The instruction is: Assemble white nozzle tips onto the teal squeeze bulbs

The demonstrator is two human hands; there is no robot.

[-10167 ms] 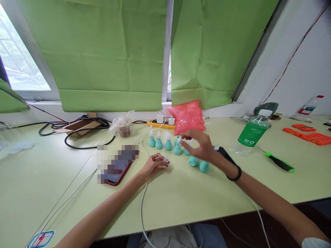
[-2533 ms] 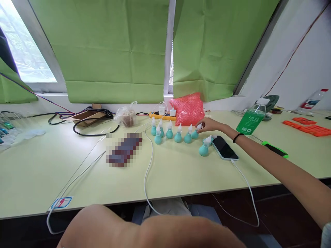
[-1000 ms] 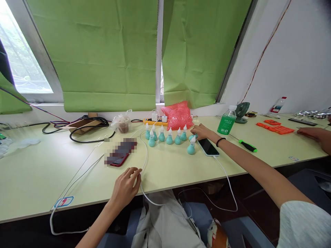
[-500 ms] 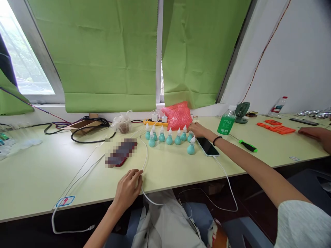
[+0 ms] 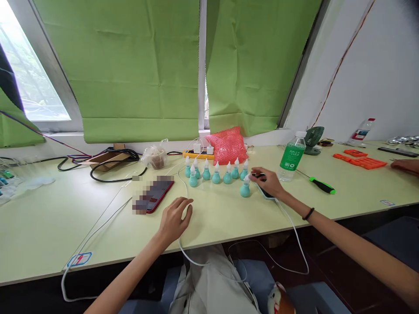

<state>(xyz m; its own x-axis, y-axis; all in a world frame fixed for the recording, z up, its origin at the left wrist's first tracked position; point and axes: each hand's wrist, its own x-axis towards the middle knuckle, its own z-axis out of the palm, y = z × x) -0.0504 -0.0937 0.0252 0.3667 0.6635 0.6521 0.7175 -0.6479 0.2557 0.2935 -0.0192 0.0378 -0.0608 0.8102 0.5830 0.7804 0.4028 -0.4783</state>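
My right hand (image 5: 267, 182) is over the table above a phone with a white cable, its thumb and finger apart. Its fingertips are at the pointed clear tip of the front turquoise bulb, a nasal aspirator by its look (image 5: 245, 189); whether they touch it I cannot tell. Behind that bulb, several matching bulbs (image 5: 216, 176) stand upright in loose rows. The phone (image 5: 266, 193) is partly hidden by my right hand. My left hand (image 5: 175, 220) rests low near the table's front edge, fingers curved and thumb apart, beside a white cable (image 5: 182, 248), holding nothing.
A phone in a red case (image 5: 160, 196) lies left of the bulbs. Behind stand a pink bubble-wrap pouch (image 5: 227, 146) and a power strip (image 5: 198, 155). To the right are a green-labelled bottle (image 5: 292, 157), a screwdriver (image 5: 322, 186), a fan (image 5: 313, 139) and orange trays (image 5: 368, 162). Another person's hand (image 5: 406, 165) shows at right.
My right hand has drawn back from the rear bulb to the front one, leaving a bulb standing at the row's right end. My left hand has lifted and shifted slightly rightward, its fingers spreading.
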